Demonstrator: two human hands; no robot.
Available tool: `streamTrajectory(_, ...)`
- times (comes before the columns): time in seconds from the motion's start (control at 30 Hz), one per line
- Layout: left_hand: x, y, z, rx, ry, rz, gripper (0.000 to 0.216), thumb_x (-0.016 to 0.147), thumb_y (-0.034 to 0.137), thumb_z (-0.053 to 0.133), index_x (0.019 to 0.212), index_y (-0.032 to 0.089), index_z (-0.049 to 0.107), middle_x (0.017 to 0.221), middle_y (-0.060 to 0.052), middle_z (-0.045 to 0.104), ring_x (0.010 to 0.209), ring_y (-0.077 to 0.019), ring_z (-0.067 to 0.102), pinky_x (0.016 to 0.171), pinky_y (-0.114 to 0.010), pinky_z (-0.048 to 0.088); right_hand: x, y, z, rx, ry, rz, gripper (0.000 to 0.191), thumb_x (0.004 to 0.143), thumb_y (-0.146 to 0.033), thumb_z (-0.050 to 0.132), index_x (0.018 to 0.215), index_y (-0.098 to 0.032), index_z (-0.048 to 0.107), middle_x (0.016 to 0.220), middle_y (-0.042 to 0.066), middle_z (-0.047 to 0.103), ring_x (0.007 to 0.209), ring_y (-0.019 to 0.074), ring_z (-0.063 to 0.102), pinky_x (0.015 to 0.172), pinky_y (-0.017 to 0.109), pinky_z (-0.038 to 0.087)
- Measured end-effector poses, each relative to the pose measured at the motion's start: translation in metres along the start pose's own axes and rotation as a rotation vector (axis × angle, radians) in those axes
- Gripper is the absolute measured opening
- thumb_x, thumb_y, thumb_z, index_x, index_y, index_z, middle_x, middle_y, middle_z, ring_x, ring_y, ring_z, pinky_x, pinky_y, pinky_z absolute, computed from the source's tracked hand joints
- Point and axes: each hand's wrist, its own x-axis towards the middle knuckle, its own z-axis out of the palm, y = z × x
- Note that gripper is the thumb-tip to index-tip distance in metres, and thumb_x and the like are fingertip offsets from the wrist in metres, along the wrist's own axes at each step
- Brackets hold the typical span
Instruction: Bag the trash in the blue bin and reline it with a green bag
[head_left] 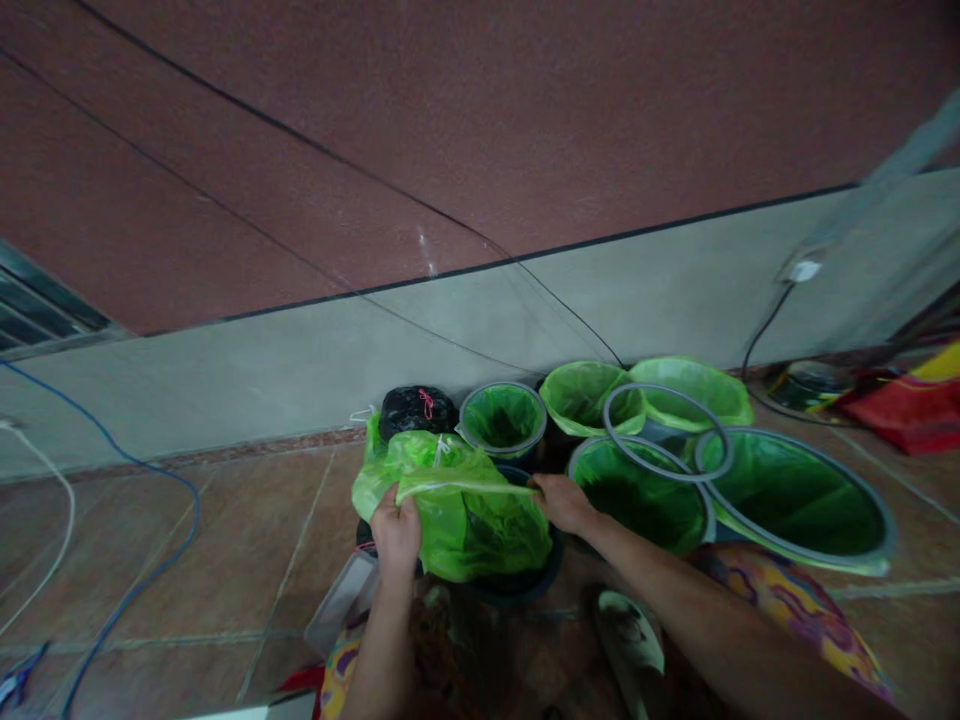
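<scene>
A light green plastic bag [484, 530] is stretched between my hands, its upper edge pulled nearly straight. My left hand [397, 525] pinches the left end of that edge, and my right hand [566, 503] grips the right end. Below the bag stands a dark trash can [551, 575], its mouth partly covered by the plastic. Another green bag [420, 450] with a white tie lies just behind the stretched one. To the right of my right hand is a trash can [645, 500] lined in green, with a loose grey ring [611, 428] resting across its far rim.
More green-lined cans stand along the wall, including a small one [502, 415] and a large one [802, 500] at right. A black tied bag [416, 412] sits by the wall. A blue cable [142, 465] crosses the tiles at left. A sandal [630, 635] is below.
</scene>
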Motion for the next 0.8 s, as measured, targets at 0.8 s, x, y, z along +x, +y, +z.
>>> streamTrajectory(0.8, -0.014, 0.045, -0.075, -0.106, 0.429, 0.269, 0.043, 0.073, 0.015, 0.048, 0.113, 0.017, 0.064, 0.112, -0.009, 0.069, 0.108, -0.0232, 0.063, 0.093, -0.038, 0.051, -0.101, -0.019, -0.145, 0.18, 1.339, -0.033, 0.031, 0.083, -0.027, 0.047, 0.106, -0.028, 0.067, 0.095, 0.01, 0.069, 0.093, 0.0293, 0.066, 0.084, 0.048, 0.052)
